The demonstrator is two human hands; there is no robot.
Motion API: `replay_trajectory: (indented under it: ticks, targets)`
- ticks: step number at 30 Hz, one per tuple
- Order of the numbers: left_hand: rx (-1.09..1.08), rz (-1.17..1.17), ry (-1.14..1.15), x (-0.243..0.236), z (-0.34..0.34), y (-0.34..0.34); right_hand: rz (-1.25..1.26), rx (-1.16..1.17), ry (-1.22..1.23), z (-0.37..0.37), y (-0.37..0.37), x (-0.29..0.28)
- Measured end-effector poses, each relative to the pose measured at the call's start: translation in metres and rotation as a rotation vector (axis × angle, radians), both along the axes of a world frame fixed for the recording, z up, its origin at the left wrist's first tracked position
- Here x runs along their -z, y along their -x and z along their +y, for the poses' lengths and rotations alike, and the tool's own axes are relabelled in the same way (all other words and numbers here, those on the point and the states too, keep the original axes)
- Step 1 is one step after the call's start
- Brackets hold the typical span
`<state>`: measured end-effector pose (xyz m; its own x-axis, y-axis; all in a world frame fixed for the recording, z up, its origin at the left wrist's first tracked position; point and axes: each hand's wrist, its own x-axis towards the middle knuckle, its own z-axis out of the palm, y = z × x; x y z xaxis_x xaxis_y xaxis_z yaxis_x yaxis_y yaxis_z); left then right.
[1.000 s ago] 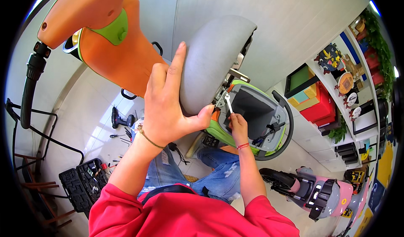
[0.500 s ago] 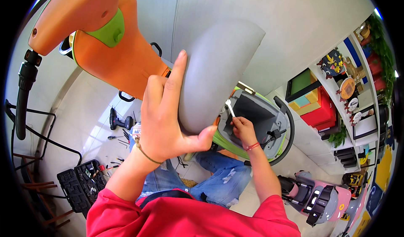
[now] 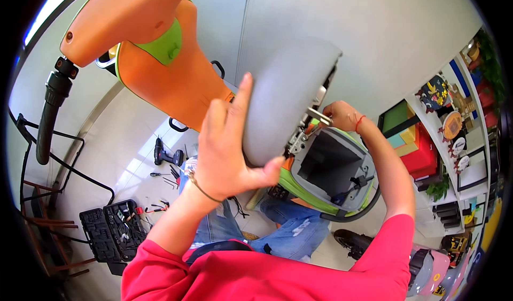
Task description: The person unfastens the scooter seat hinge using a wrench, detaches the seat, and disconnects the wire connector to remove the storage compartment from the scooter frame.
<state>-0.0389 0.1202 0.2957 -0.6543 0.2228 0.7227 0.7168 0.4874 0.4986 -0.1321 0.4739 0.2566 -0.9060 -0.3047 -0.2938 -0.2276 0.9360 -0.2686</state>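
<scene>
A grey scooter seat [image 3: 286, 95] stands tipped up in front of me, its metal hinge and latch parts showing along the right edge. My left hand [image 3: 224, 154] holds its near end, index finger stretched along the left side and thumb across the lower right. At the seat's underside my right hand [image 3: 342, 115] is closed, fingertips at a silver bar beside the metal bracket [image 3: 297, 140]. It holds the wrench, mostly hidden by the fingers and hard to tell from the bracket. Below lies the open grey storage bin [image 3: 334, 159] with a lime-green rim.
The orange scooter body [image 3: 160, 82] and black handlebar grip [image 3: 51, 116] are at the left. On the floor lie a cordless drill [image 3: 166, 152], loose hand tools and an open black tool case [image 3: 120, 229]. Shelves [image 3: 454, 178] line the right; a pink scooter [image 3: 427, 271] stands lower right.
My right hand has moved up and right from above the bin to the seat's underside. The seat has turned slightly, showing more metal hinge parts. My left hand keeps its hold.
</scene>
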Motion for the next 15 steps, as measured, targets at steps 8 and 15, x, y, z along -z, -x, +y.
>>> replay_trajectory:
  ticks: [8, 15]
  targets:
    - [0.010, 0.060, -0.011, -0.002, 0.007, -0.002, 0.090, 0.092, 0.114, 0.000, -0.012, 0.001]
    - [-0.021, -0.013, 0.048, -0.004, 0.005, -0.009, 0.008, 0.169, 0.070, -0.005, -0.016, -0.008]
